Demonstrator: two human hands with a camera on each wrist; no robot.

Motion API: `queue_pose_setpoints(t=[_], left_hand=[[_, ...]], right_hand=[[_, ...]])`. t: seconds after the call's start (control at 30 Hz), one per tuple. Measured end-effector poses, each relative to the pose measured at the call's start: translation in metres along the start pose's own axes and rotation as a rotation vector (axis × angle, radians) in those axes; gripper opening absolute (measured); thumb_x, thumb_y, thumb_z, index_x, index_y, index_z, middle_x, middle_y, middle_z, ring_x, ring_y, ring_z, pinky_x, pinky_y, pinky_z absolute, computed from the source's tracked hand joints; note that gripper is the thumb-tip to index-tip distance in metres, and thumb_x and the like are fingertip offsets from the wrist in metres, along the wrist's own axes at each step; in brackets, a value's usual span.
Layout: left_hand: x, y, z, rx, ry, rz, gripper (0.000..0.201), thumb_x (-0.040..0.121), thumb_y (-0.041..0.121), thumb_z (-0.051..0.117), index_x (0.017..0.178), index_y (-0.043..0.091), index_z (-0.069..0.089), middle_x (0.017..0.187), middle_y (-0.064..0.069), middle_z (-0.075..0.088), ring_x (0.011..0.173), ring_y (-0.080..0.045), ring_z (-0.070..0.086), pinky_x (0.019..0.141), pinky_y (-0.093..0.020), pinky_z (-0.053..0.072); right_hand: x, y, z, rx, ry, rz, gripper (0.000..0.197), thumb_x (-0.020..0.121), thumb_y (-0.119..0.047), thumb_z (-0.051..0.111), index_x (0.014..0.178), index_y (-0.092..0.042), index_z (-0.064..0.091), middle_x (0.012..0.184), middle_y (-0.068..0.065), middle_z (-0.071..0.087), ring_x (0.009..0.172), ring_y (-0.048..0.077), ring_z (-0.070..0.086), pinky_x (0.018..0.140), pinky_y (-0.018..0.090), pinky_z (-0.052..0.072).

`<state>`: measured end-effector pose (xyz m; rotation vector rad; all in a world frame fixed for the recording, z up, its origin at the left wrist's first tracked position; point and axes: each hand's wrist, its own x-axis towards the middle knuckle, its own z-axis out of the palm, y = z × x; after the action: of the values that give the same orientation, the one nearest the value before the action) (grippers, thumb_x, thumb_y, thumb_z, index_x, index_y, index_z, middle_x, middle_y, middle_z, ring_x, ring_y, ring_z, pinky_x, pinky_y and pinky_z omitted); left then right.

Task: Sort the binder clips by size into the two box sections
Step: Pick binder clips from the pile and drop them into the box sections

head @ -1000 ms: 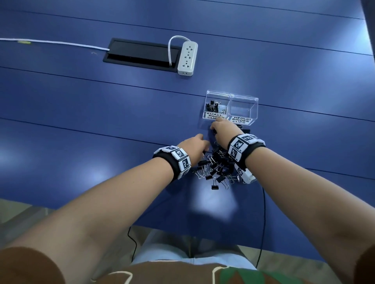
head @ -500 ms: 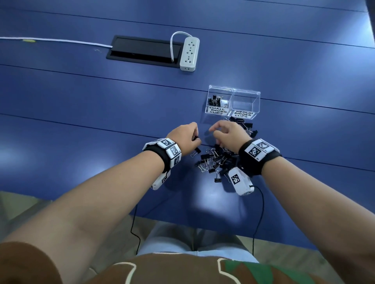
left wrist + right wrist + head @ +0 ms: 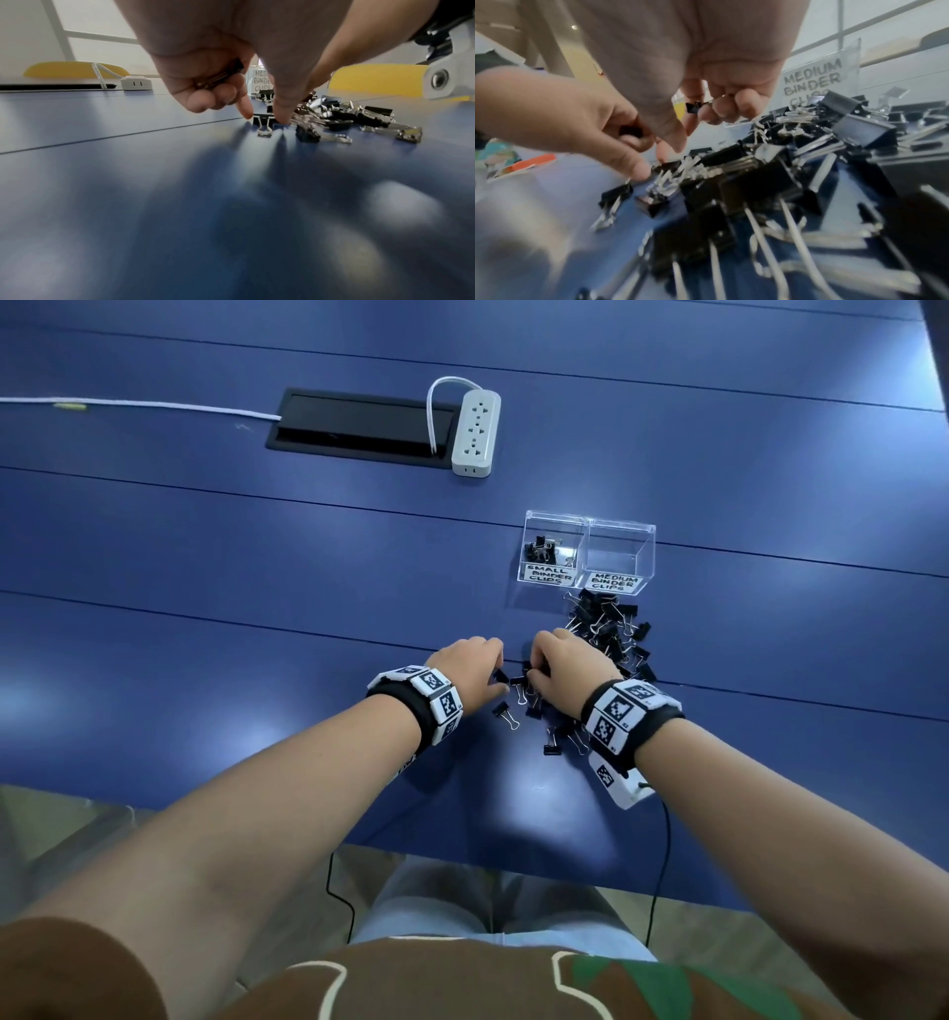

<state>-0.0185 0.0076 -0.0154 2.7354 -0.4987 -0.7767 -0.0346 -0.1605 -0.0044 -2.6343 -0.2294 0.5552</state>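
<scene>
A clear two-section box stands on the blue table: the "small" section point(image 3: 548, 552) holds a few black clips, and the "medium" section point(image 3: 622, 557) looks empty. A pile of black binder clips point(image 3: 608, 631) runs from the box front toward me. My left hand point(image 3: 495, 674) keeps a clip point(image 3: 222, 74) in its curled fingers, while its forefinger and thumb touch a clip on the table point(image 3: 263, 121). My right hand point(image 3: 531, 671) holds a small clip point(image 3: 695, 107) in its curled fingers, with its thumb and forefinger down at the pile's left edge.
A white power strip point(image 3: 476, 433) and a black cable hatch point(image 3: 359, 426) lie far back on the left, with a white cable point(image 3: 154, 405) leading away. The table's front edge point(image 3: 513, 857) is close to my body. Yellow chairs point(image 3: 77, 70) stand beyond the table.
My right hand has drawn back from the box front to the near left edge of the pile. My left hand has lowered beside it, and both now work at the same spot.
</scene>
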Motion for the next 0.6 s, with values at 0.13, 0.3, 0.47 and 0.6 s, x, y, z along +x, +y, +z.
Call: queue_pose_setpoints(t=[0.13,0.3,0.47,0.6], left_hand=[[0.001,-0.002,0.003,-0.021,0.019,-0.034,0.025,0.089,0.03,0.057,0.107,0.015,0.048,0.112,-0.006,0.058,0.101,-0.027,0.056,0.082,-0.041,0.049],[0.002,-0.004,0.002,-0.126,0.055,-0.081,0.021,0.082,0.019,0.056,0.099,0.013,0.047,0.107,-0.01,0.054,0.086,-0.033,0.057,0.079,-0.044,0.051],[0.006,-0.008,0.003,-0.149,0.073,-0.065,0.018,0.084,0.015,0.055,0.1,0.011,0.048,0.108,-0.009,0.052,0.083,-0.032,0.058,0.079,-0.046,0.053],[0.012,-0.009,-0.003,-0.207,0.104,-0.069,0.019,0.086,0.014,0.054,0.104,0.008,0.049,0.111,-0.011,0.054,0.091,-0.031,0.057,0.084,-0.042,0.05]], right_hand=[[-0.005,-0.006,0.001,0.0,-0.023,-0.067,0.014,0.082,-0.024,0.06,0.093,-0.016,0.056,0.098,0.006,0.052,0.089,0.028,0.057,0.078,0.04,0.051],[-0.014,-0.022,0.022,-0.129,-0.135,-0.056,0.039,0.082,-0.045,0.062,0.105,-0.014,0.054,0.11,0.008,0.052,0.105,0.03,0.054,0.084,0.041,0.049],[-0.015,-0.027,0.037,-0.118,-0.134,0.019,0.04,0.087,-0.039,0.057,0.109,-0.007,0.05,0.117,0.015,0.051,0.11,0.035,0.053,0.088,0.043,0.046],[-0.012,-0.023,0.029,0.115,-0.093,0.087,0.022,0.083,-0.03,0.06,0.087,-0.011,0.051,0.096,0.009,0.056,0.087,0.029,0.055,0.074,0.034,0.044]])
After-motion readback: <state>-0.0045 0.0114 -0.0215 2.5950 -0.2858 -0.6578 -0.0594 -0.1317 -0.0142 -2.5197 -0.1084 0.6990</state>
